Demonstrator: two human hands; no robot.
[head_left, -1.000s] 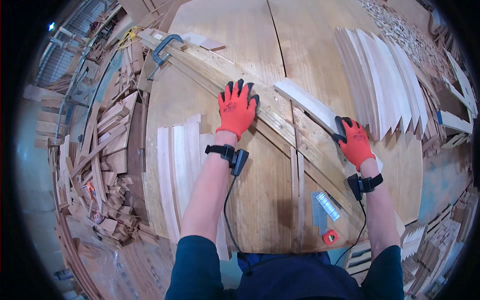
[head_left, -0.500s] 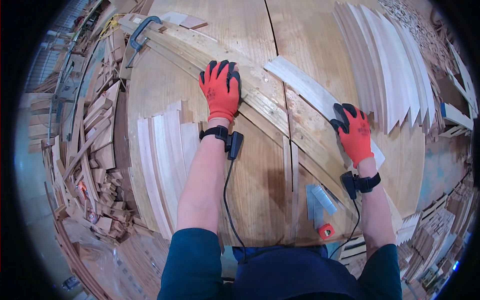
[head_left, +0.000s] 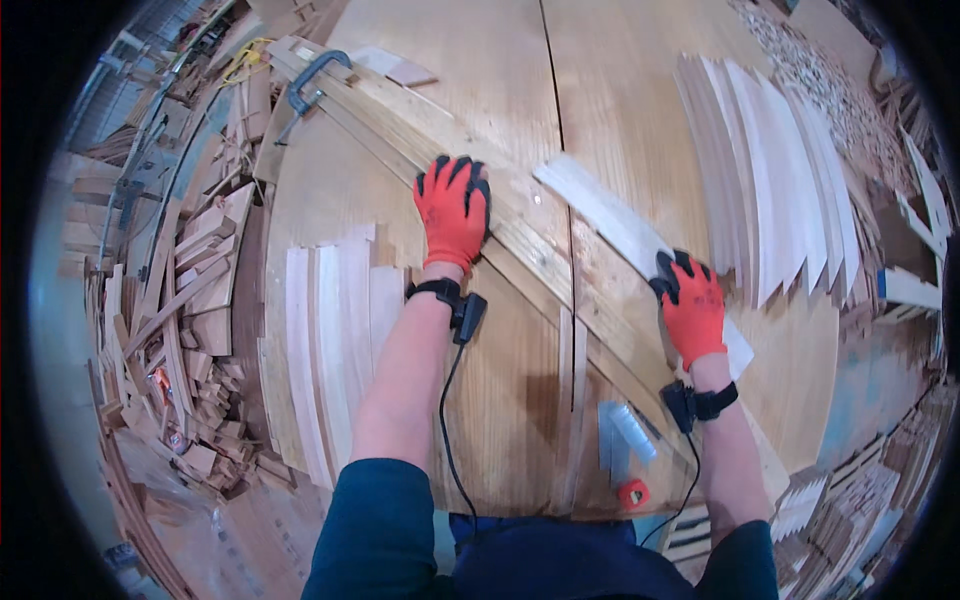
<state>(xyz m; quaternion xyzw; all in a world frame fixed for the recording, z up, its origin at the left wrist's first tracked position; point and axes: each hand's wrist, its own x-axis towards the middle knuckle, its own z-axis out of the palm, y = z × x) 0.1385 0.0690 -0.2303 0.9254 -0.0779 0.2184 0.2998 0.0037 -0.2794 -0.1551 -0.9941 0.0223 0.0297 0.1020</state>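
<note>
My left hand [head_left: 452,212], in a red glove with black fingertips, lies on long wooden strips [head_left: 520,245] that run diagonally over the table. Its fingers are stretched forward and slightly apart. A blue C-clamp [head_left: 305,82] grips the far left end of these strips. My right hand [head_left: 692,312], gloved alike, is closed over the near part of a pale flat board [head_left: 605,208], thumb on its left side and fingers bent across it. The undersides of those fingers are hidden. That board rests against the far side of the diagonal strips, roughly parallel to them.
Pale boards [head_left: 335,330] stand in a row left of my left arm; a larger row with pointed ends [head_left: 785,180] lies at right. Near the front edge are metal staple strips [head_left: 625,435] and a red tape measure [head_left: 633,493]. Scrap wood [head_left: 205,350] is heaped beyond the table's left side.
The whole view has shifted, so the table and its things sit lower in the picture. Both hands keep their places on the wood, with little visible movement against it.
</note>
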